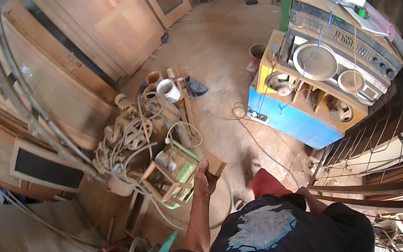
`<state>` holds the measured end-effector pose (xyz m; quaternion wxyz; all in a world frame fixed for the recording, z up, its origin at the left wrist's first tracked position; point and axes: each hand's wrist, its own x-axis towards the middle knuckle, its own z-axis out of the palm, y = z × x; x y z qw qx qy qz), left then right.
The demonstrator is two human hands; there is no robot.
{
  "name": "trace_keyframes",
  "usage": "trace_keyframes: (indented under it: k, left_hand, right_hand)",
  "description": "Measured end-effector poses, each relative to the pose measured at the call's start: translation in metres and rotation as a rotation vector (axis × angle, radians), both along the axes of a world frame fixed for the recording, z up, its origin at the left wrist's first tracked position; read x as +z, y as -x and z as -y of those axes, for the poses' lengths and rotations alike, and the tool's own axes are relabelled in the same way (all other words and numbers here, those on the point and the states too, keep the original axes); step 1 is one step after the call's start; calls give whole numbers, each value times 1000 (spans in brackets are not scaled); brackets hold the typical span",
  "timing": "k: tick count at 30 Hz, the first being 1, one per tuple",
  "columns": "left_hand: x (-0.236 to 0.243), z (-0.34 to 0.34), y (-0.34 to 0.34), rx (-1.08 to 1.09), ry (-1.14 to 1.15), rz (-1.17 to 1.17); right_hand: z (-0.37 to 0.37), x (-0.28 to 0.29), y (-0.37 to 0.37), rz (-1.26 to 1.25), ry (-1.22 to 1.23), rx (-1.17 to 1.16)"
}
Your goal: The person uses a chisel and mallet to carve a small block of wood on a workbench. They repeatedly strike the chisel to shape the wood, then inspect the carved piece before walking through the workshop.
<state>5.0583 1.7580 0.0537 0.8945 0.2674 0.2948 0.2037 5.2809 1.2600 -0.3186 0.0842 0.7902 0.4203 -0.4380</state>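
My left hand is closed round a small flat piece of wood, held out in front of my body. Just beyond it stands a green plastic stool, with a small wooden frame and a whitish container on it. Close to my right side, by the dark shirt, is my right hand; its fingers are too hidden to read, and nothing can be made out in it.
A hose-covered machine stands at left, near a white bucket. Wooden doors lean behind. At right, a blue-and-yellow speaker box carries stereo equipment. A cable crosses the dusty floor.
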Motion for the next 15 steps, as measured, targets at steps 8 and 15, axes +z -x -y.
trace_keyframes:
  k: [8,15]
  left_hand:
    - [31,-123,-128,42,33,-66]
    - [51,-261,-207,263,-66,5]
  right_hand:
    - [-227,2,-149,-44,14,-468]
    - [-557,118,-343,34,-615,-257]
